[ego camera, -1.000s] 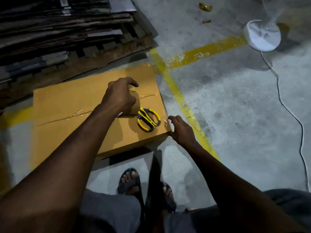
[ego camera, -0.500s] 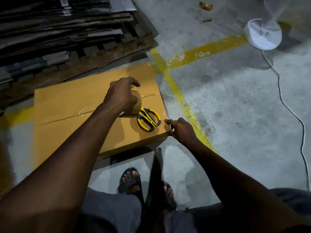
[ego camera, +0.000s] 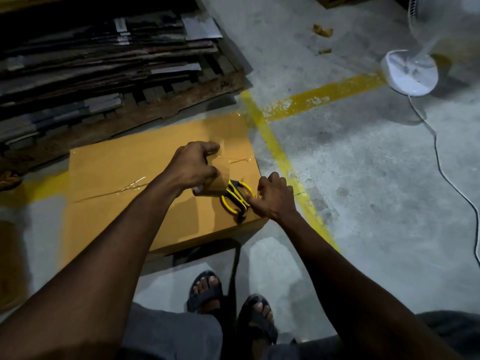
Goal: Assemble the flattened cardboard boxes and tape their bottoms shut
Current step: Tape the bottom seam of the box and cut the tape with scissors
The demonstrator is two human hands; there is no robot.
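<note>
The right hand had left the near right corner of the cardboard box and come onto the yellow-handled scissors. The scissors still lay flat on the box's upturned face, close to that corner. The hand's fingers were curled down at the handle loops, but whether its grip had actually closed round them could not be told. The left hand had kept its place just beside the scissors, its grip wrapped round the tape roll above the cardboard. The box sat on the floor next to the pallet of flattened boxes, with a clear strip of tape already along its seam. Judging from this, the strip was laid and the cut came next. That cut would free the roll and finish this bottom.
</note>
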